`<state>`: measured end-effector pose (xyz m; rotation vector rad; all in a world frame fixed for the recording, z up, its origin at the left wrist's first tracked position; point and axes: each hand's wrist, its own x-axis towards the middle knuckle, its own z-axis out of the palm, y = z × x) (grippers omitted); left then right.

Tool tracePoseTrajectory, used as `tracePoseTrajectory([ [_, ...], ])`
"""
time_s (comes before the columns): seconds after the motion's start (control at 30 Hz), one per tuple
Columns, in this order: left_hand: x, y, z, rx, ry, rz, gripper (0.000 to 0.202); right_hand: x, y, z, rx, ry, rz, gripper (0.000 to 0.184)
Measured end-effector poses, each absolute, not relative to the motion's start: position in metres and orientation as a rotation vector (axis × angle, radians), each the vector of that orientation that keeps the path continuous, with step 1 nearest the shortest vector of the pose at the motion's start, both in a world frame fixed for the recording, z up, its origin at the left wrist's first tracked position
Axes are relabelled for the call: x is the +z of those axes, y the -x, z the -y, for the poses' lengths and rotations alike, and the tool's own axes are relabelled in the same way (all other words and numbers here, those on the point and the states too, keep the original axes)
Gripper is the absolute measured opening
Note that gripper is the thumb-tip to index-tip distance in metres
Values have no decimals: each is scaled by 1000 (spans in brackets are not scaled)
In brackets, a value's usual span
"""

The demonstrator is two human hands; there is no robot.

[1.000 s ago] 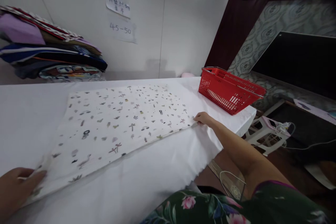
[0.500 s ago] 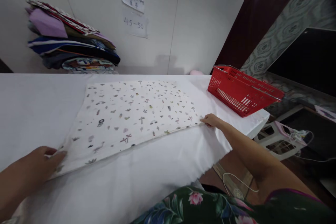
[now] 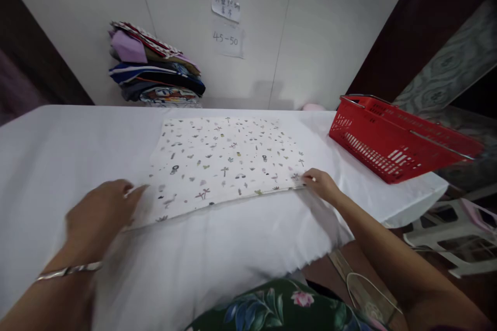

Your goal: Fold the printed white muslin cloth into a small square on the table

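Observation:
A white cloth with small printed figures [image 3: 225,160] lies flat on the white-covered table [image 3: 70,139]. My left hand [image 3: 101,212] rests on the cloth's near left corner, fingers curled and pinching the edge, slightly smeared by motion. My right hand [image 3: 320,183] pinches the near right corner of the same cloth, fingers pressed together on the edge. A silver bangle [image 3: 70,270] circles my left wrist.
A red plastic basket [image 3: 392,137] stands at the table's right end. A stack of folded fabrics [image 3: 155,70] sits against the back wall, under paper notes [image 3: 227,23]. A white plastic stool [image 3: 454,227] is on the floor to the right.
The view has swung left, so cloth and basket appear shifted right. My left hand came further into view at the cloth's left corner; my right hand stayed on the right corner.

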<state>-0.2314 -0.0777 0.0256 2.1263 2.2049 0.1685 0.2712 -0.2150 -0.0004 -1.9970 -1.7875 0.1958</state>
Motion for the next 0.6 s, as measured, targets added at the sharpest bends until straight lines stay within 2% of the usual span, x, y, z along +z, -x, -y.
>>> tracePoseTrajectory([
  [0.13,31,157,105,390,-2486,-1469,40,-7,-236,200,286,1597,2110,20],
  [0.27,7,95,118,488,-2699,-900,32,-11,-221,187,266,1514,2210,19],
  [0.47,-11,51,120,461,-2769,-860,20,-11,-219,188,185,1515,2241,22],
  [0.6,-11,45,120,481,-2785,-865,26,-15,-218,194,162,1485,2212,24],
])
